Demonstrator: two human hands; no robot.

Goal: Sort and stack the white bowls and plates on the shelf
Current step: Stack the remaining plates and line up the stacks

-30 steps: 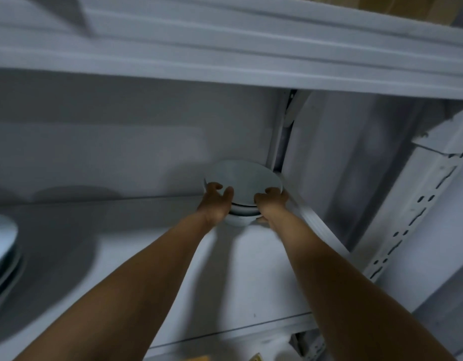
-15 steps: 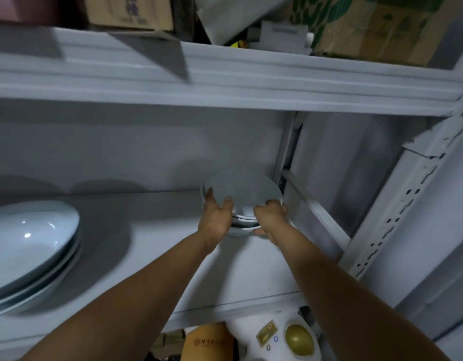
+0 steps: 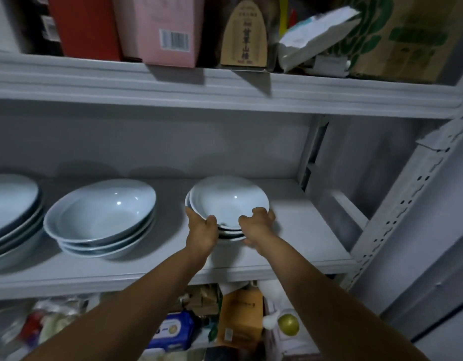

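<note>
Left of gripped stack (image 3: 229, 201), larger bowls (image 3: 102, 212)

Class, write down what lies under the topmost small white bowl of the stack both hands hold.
Beneath the topmost small white bowl, rims of more stacked bowls show between the left hand and right hand; their count is covered.

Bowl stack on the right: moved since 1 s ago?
Yes. The bowl stack was against the rear post; now there's a gap, so it has come left, away from the post.
</note>
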